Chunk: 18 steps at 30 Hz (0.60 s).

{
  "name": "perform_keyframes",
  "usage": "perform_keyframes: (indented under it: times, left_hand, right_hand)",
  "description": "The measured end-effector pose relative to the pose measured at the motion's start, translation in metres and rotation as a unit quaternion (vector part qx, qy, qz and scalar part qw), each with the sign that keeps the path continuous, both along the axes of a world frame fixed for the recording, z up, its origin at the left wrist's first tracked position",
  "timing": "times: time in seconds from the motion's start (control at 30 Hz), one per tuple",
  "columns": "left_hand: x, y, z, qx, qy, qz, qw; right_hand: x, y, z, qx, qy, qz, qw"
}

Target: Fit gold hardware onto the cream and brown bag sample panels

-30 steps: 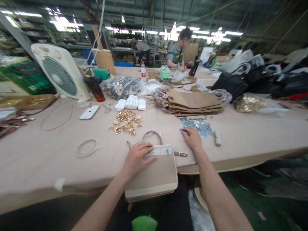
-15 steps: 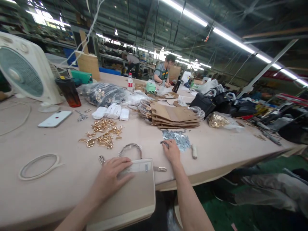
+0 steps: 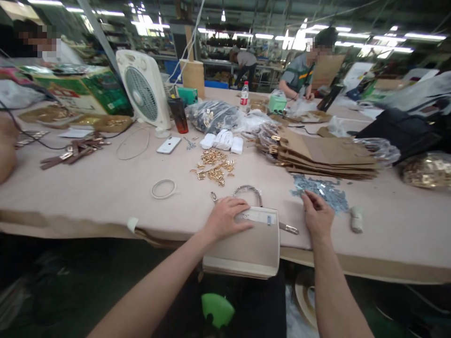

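My left hand (image 3: pixel 225 218) lies flat, fingers stretched, on the top flap of a beige handbag (image 3: pixel 250 249) that overhangs the table's near edge. The bag's wrapped handle (image 3: pixel 247 189) arches behind it, and a metal strap tab (image 3: pixel 289 229) sticks out to its right. My right hand (image 3: pixel 317 217) rests at the near edge of a pile of small silver metal parts (image 3: pixel 322 189), fingertips pinched together. What they pinch is too small to see.
Gold hardware (image 3: pixel 213 169), a white tape ring (image 3: pixel 163 188), a phone (image 3: pixel 168 145), a fan (image 3: pixel 141 91) and a dark cup (image 3: pixel 178 115) stand left of centre. Stacked cardboard pieces (image 3: pixel 327 157) and a white roll (image 3: pixel 356 218) lie right. A co-worker (image 3: pixel 299 72) sits across; another person's arm (image 3: pixel 7 150) is at far left.
The view has swung back to the left and down. My right hand has drawn slightly back from the silver pile with its fingertips pinched. My left hand stays on the bag.
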<state>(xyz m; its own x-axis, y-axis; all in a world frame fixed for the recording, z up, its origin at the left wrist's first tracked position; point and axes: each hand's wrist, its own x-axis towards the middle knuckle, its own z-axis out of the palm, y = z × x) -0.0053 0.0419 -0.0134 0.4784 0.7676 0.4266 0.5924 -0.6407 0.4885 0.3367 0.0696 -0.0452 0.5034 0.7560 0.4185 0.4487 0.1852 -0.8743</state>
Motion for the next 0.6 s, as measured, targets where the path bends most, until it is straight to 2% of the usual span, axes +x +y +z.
perform_keyframes:
  times: [0.1,0.2,0.33,0.4,0.6]
  left_hand:
    - [0.0,0.0,-0.001,-0.001,-0.004,0.007,1.0]
    - [-0.001,0.0,0.0,-0.002,-0.01,0.007,1.0]
    - [-0.001,0.0,0.0,-0.004,-0.026,0.009,1.0]
    - [-0.001,0.001,-0.001,-0.006,-0.033,0.014,0.999]
    - [0.0,0.001,-0.003,-0.006,-0.039,0.017,0.999]
  right_hand:
    - [-0.031,-0.02,0.012,-0.001,0.024,0.037,0.999]
    - [-0.068,-0.04,0.03,-0.026,0.004,0.13,0.991]
    - [-0.112,-0.053,0.056,-0.063,-0.059,0.292,0.952]
    - [-0.126,-0.054,0.063,-0.077,-0.081,0.344,0.932]
    - [-0.139,-0.05,0.056,-0.126,-0.096,0.327,0.932]
